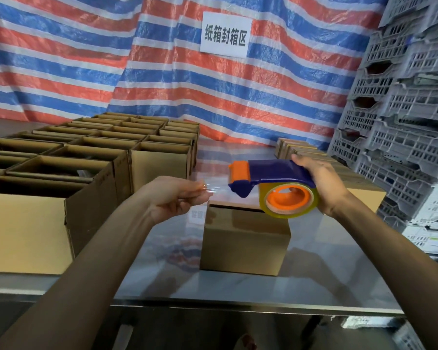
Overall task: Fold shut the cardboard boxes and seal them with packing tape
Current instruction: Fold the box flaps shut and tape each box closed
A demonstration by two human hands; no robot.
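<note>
A small cardboard box (245,238) stands in the middle of the steel table (238,291), its top flaps folded down. Above it my right hand (321,183) grips a blue and orange tape dispenser (271,178) carrying a roll of clear tape (288,200). My left hand (180,198) pinches the free end of the clear tape (208,189), just left of the dispenser's orange mouth. A short stretch of tape runs between my fingers and the dispenser. Both hands hover over the box without touching it.
Several open cardboard boxes (91,157) fill the table's left side in rows. Closed boxes (306,150) line the right, in front of stacked grey plastic crates (402,122). A striped tarp with a white sign (225,34) hangs behind.
</note>
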